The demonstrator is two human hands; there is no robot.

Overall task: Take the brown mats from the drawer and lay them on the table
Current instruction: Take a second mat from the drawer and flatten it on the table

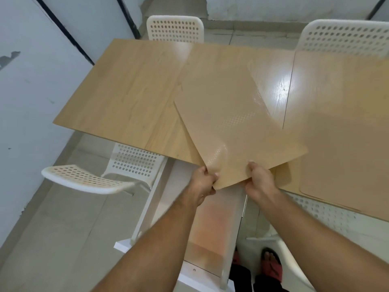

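Note:
I hold a thin brown mat (227,114) by its near corner, tilted over the light wooden table (117,91). My left hand (203,182) pinches the corner's left side and my right hand (260,182) grips its right side. Under it a second brown sheet edge (186,131) peeks out on the left. Another brown mat (341,131) lies flat on the table's right part. Below my arms an open white drawer (212,232) shows an orange-brown glow inside.
White perforated chairs stand around the table: one at the far side (174,28), one at far right (345,36), one at near left (88,178), one at near right (324,213). Pale walls close in on the left. My feet in red sandals (271,264) stand by the drawer.

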